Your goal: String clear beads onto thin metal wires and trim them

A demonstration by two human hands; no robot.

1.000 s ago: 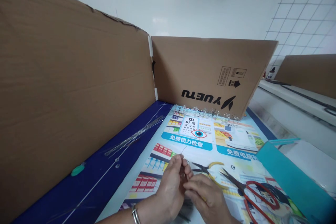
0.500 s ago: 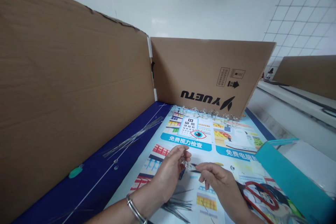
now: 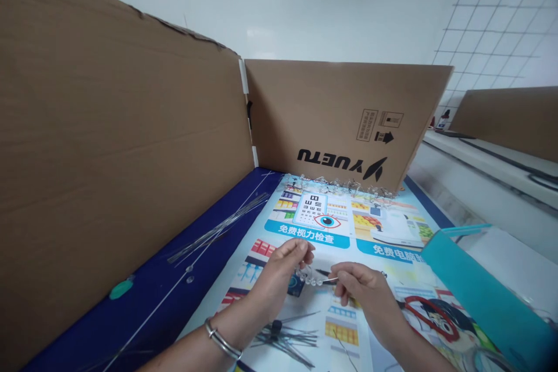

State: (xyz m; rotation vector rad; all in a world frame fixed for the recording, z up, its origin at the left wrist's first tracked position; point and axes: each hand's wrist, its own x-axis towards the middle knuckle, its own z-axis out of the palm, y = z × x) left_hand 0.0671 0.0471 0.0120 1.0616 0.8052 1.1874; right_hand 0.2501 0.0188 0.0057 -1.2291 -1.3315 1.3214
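My left hand point(image 3: 279, 273), with a metal bangle at its wrist, is closed in a pinch at one end of a short row of clear beads point(image 3: 310, 281). The row hangs slightly curved between my two hands. From its right end a thin wire point(image 3: 330, 279) runs to my right hand point(image 3: 364, 293), whose thumb and forefinger pinch it. Dark pointed tips show just behind these fingers; whether they belong to a tool in or under the hand I cannot tell. Below my left hand lies a bundle of thin dark wires point(image 3: 290, 340) with a black tie.
Clear beaded pieces point(image 3: 340, 186) line the foot of the rear cardboard panel point(image 3: 349, 104). Another cardboard panel point(image 3: 122, 116) stands at left. Long thin wires point(image 3: 218, 229), loose clear beads point(image 3: 189, 270) and a green lump point(image 3: 121, 289) lie on blue cloth. A teal-edged box point(image 3: 483, 302) stands right.
My right hand has drawn a little away from the beads, and the wire between shows more clearly. The beads now form a longer visible row. The view has shifted slightly.
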